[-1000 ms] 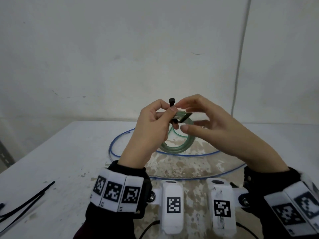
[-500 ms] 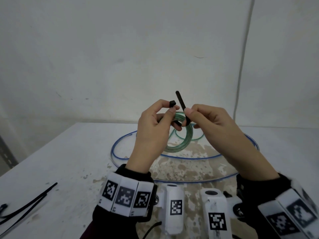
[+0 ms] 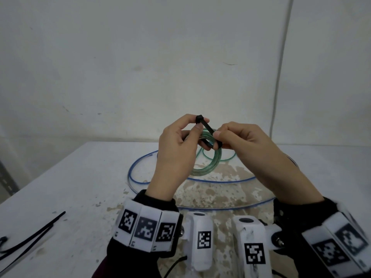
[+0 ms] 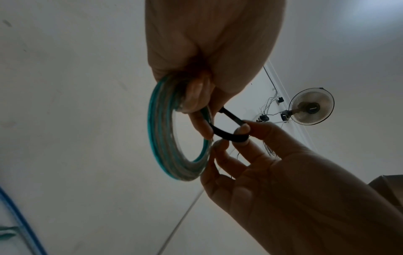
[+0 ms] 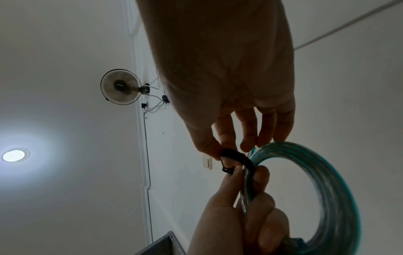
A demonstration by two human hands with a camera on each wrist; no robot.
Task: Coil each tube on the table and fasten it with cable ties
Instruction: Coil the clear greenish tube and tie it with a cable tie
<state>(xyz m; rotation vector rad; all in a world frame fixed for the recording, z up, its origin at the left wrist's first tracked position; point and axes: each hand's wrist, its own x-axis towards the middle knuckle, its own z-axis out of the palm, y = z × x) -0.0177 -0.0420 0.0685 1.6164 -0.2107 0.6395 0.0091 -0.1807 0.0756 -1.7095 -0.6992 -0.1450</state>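
My left hand (image 3: 176,149) grips the green coiled tube (image 3: 208,163) up above the bench (image 3: 70,187), its thumb and forefinger pinching the head of the black cable tie (image 3: 206,128). My right hand (image 3: 251,149) pinches the tie's strap, which loops around the coil. The blue tube (image 3: 138,181) lies loose on the bench, and spare cable ties (image 3: 30,239) lie at my left.
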